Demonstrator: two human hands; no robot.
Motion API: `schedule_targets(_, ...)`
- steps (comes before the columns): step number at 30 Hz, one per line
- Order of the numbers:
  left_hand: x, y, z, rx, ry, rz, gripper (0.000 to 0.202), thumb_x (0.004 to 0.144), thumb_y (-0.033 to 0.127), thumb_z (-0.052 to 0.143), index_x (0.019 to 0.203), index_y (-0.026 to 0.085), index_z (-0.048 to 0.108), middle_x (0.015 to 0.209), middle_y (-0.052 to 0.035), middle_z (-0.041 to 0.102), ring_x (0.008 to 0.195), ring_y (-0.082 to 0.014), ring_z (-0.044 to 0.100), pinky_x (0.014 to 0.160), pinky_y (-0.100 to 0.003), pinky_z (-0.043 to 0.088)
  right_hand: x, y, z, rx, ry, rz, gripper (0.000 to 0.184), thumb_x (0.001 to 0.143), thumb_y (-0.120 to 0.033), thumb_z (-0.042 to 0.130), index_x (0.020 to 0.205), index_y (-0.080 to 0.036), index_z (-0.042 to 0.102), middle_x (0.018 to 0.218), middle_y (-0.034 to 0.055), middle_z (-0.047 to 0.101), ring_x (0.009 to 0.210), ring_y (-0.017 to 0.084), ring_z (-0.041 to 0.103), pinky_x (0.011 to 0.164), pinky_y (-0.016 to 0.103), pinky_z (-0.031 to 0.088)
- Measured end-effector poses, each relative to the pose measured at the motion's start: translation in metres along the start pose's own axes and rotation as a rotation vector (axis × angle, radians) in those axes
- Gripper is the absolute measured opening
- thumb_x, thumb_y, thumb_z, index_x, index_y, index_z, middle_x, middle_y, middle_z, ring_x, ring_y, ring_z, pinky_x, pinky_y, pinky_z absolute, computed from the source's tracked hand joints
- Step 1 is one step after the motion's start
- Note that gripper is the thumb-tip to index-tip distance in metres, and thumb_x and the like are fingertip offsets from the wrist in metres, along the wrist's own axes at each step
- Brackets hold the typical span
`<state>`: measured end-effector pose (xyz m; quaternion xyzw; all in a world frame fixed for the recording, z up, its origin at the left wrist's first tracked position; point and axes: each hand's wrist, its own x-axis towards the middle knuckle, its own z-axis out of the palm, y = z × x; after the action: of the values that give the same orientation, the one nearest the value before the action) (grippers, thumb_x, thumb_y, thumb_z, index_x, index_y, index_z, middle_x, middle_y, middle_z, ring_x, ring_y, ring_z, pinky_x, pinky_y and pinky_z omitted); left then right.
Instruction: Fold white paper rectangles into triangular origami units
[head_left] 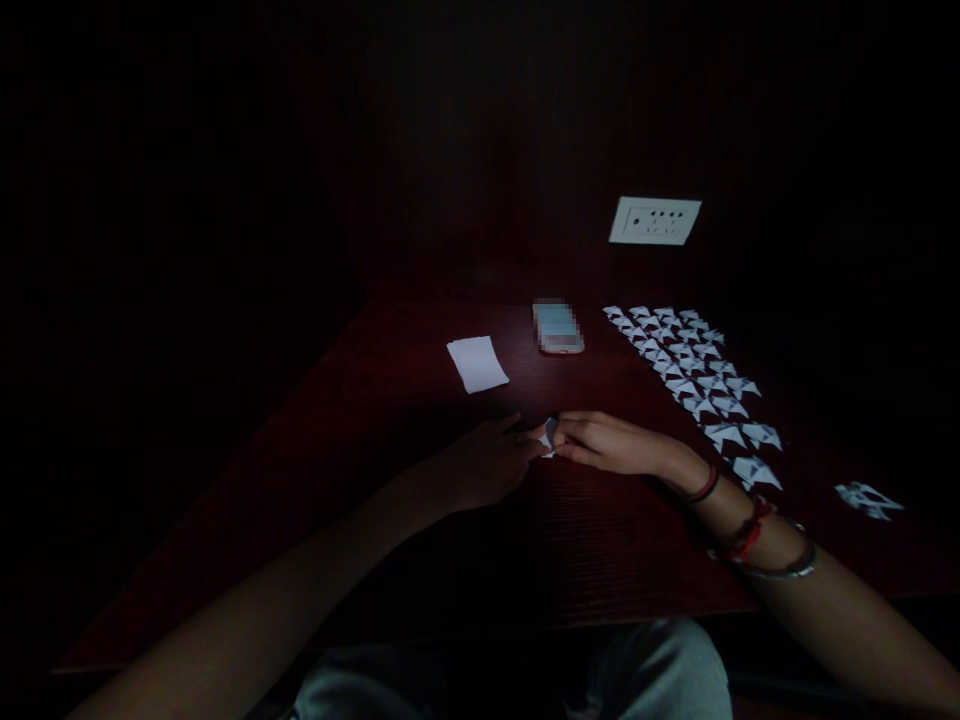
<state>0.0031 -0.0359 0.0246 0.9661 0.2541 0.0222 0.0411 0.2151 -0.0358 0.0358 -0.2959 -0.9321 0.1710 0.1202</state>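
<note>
A small folded piece of white paper (550,436) is held between both hands, low over the dark red table. My left hand (491,460) grips its left side with the fingertips, one finger sticking out above. On its right side, my right hand (604,440) pinches the paper between thumb and fingers. Parts of the paper are covered by the fingers. Just beyond my left hand lies a stack of white paper sheets (478,364). Several folded paper figures (682,365) stand in rows to the right of my right hand.
A phone (557,327) with a lit, blurred screen lies toward the back of the table (315,500). Another folded paper piece (868,500) sits apart at the far right. A white wall socket (655,221) is set above the table. Surroundings are very dark.
</note>
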Motion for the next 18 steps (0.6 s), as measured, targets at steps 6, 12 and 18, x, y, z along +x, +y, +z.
schedule_targets(6, -0.0005, -0.0003, -0.002, 0.0, 0.01, 0.009, 0.034, 0.084, 0.019, 0.035, 0.117, 0.024, 0.037, 0.133, 0.0, 0.027, 0.121, -0.0255, 0.023, 0.094, -0.041, 0.029, 0.0003, -0.0021, -0.0009, -0.013, 0.0, -0.016, 0.016, 0.084, -0.021, 0.037, 0.085, -0.013, 0.051, 0.083, 0.0058, 0.05, 0.07, 0.011, 0.048, 0.066, 0.025, 0.042)
schedule_targets(12, -0.0001, 0.0008, -0.0046, 0.008, -0.021, -0.019, 0.034, 0.083, 0.019, 0.037, 0.117, 0.023, 0.038, 0.134, -0.0003, 0.027, 0.121, -0.0279, 0.022, 0.092, -0.042, 0.03, 0.0, -0.0045, -0.0033, 0.0, 0.002, -0.013, 0.015, 0.084, -0.021, 0.037, 0.084, -0.013, 0.05, 0.083, 0.0061, 0.05, 0.072, 0.011, 0.048, 0.068, 0.025, 0.041)
schedule_targets(18, -0.0004, 0.0028, -0.0085, 0.002, -0.028, -0.017, 0.035, 0.083, 0.016, 0.036, 0.118, 0.022, 0.038, 0.133, -0.0006, 0.028, 0.121, -0.0271, 0.024, 0.093, -0.042, 0.029, 0.0006, -0.0039, -0.0043, 0.058, 0.005, 0.01, 0.014, 0.083, -0.019, 0.039, 0.082, -0.013, 0.051, 0.083, 0.0061, 0.053, 0.074, 0.012, 0.05, 0.07, 0.026, 0.041)
